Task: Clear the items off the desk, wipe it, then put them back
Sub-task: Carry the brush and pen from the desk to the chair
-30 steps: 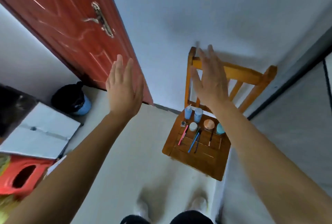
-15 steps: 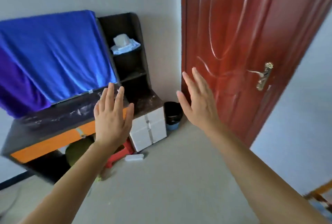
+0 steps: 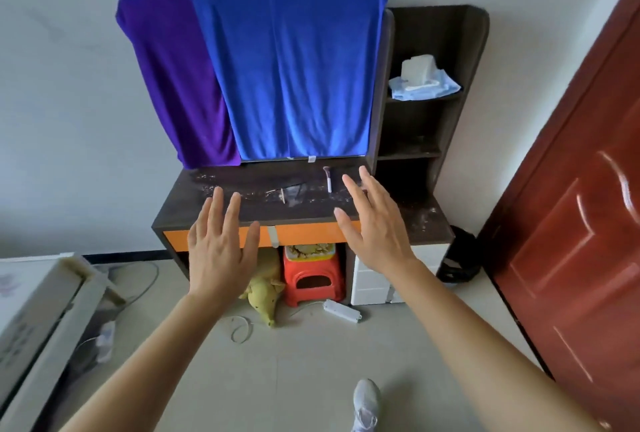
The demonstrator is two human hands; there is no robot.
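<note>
Our left hand (image 3: 221, 251) and right hand (image 3: 377, 234) hover released; hasty reaching could flick the small white-handled brush (image 3: 328, 180) off the dusty dark wooden bench (image 3: 304, 210).

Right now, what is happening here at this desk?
A person stands facing the dark desk, left hand and right hand raised, open and empty. A small brush and one other small item I cannot identify lie on the dusty top. So the clearing looks nearly done, and the wiping not yet started.
</note>
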